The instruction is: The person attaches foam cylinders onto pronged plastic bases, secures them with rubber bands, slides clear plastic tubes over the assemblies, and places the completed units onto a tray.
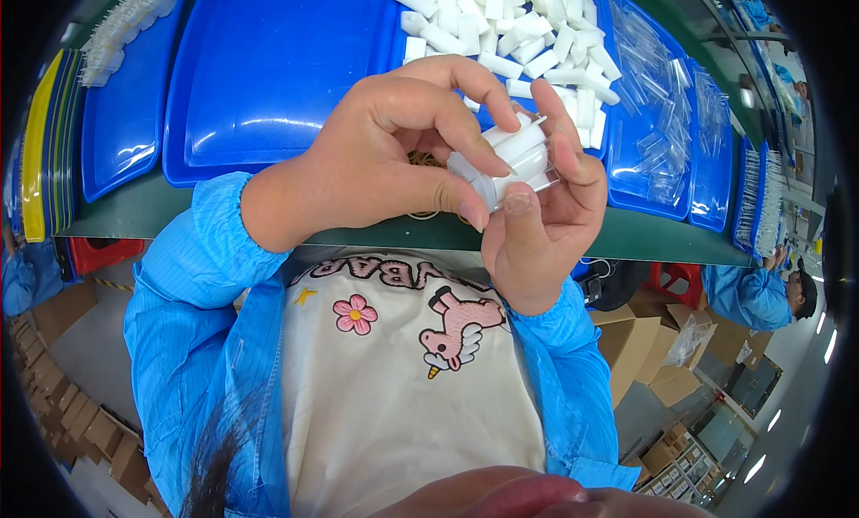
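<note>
In front of my chest, a white plastic part [523, 153] with thin clear strips along its sides is held between my two hands. My left hand [376, 147] comes from the left, with thumb and fingers closed on the part's near end. My right hand [550, 218] supports it from the right, thumb against its lower side and fingers curled behind. The fingers partly hide the part, so its full shape does not show. Behind my left hand, some thin tan rings [422, 158] lie on the green table [358, 235].
Many white plastic blocks [532, 48] lie heaped beyond my hands. A wide blue tray [268, 80] is to their left, beside a narrower blue tray [125, 129]. Rightward, blue trays hold clear strips [649, 106]. Stacked yellow and blue trays [38, 151] stand far left. A co-worker [756, 294] sits far right.
</note>
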Motion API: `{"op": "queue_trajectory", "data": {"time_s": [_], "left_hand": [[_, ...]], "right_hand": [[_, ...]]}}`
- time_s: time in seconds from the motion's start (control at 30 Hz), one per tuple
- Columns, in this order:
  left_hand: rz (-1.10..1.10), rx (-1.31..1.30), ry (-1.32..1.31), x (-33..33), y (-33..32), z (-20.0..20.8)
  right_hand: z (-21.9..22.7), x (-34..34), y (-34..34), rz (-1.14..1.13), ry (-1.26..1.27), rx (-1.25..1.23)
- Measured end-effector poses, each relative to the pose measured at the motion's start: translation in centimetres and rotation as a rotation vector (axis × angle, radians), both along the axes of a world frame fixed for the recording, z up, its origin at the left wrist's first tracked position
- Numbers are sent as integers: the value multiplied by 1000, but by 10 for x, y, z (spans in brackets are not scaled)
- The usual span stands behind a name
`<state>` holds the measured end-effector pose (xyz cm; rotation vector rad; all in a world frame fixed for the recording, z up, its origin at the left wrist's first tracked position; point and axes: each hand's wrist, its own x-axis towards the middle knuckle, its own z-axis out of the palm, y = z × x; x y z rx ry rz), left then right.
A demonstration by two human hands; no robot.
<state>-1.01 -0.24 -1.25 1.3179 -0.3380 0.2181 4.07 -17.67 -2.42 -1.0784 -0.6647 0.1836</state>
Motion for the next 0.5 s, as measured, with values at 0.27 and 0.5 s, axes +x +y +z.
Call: {"op": "queue_trajectory", "data": {"time_s": [0.27, 0.5], "left_hand": [[-30, 70, -16, 3, -1, 0], [-25, 282, -106, 1, 8, 1]], "right_hand": [[5, 4, -3, 34, -61, -32], [5, 9, -6, 73, -142, -40]]}}
